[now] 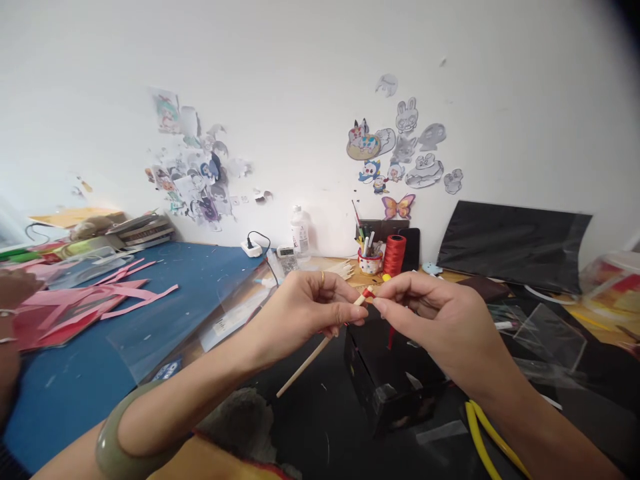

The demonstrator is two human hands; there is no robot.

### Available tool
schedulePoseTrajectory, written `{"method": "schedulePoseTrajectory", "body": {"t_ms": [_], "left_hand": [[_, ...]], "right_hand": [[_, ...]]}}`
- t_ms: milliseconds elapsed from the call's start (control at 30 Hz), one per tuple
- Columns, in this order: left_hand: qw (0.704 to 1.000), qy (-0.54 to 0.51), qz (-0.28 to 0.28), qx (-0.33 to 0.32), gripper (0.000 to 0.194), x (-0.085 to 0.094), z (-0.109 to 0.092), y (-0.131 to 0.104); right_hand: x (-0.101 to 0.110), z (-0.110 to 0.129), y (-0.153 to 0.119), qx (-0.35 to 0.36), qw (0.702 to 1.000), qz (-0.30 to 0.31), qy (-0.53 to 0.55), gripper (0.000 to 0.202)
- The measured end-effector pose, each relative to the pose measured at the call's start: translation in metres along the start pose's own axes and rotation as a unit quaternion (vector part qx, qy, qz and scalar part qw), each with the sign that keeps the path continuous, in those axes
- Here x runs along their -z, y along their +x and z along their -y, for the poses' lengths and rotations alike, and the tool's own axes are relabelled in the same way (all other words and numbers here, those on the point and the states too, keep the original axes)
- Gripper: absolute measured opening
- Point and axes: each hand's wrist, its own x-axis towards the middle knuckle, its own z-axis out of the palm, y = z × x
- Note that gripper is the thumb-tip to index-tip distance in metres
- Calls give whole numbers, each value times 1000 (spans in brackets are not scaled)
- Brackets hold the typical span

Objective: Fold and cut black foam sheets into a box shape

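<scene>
My left hand (330, 300) is closed in a pinch around a thin wooden stick (305, 367), near its upper end. The stick slants down to the left, its lower end free above the black surface. Close to the top, a red band (369, 293) wraps the stick. My right hand (425, 303) pinches at the red band, thumb and forefinger together; the bit between the fingertips is mostly hidden. Under the right fingers dangles a narrow red strand (391, 337). Below both hands stands a glossy black box (390, 393).
Behind my hands stand a red thread spool (395, 255), a pen cup (370, 261) and a plastic bottle (300, 233). Yellow tubing (483, 433) lies at right. At left, another person's hand (20, 293) is beside pink strips (110, 297) on a blue table (65, 380).
</scene>
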Motion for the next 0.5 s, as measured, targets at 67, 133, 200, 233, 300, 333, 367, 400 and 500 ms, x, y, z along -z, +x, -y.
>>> {"method": "schedulePoseTrajectory", "body": {"t_ms": [67, 133, 200, 233, 300, 333, 367, 400, 500], "left_hand": [[1000, -2, -2, -20, 14, 0, 2, 1], [999, -2, -6, -39, 13, 0, 4, 1], [999, 0, -12, -53, 13, 0, 5, 1], [998, 8, -19, -61, 13, 0, 5, 1], [995, 41, -36, -84, 12, 0, 4, 0], [992, 60, -43, -99, 11, 0, 3, 0], [989, 76, -47, -117, 10, 0, 2, 0], [986, 87, -47, -135, 8, 1, 1, 1], [977, 112, -27, -180, 3, 3, -2, 2]], "right_hand": [[0, 2, 0, -10, 1000, 6, 7, 5], [1, 5, 0, -24, 1000, 12, 11, 5], [2, 8, -1, -34, 999, 16, 17, 6], [3, 10, -1, -34, 999, 18, 21, 6], [3, 12, -2, -34, 999, 23, 31, 7], [4, 13, -2, -34, 998, 26, 36, 7], [4, 14, -3, -36, 998, 30, 41, 7], [4, 14, -3, -39, 998, 34, 45, 7], [3, 14, -5, -46, 997, 45, 49, 8]]}}
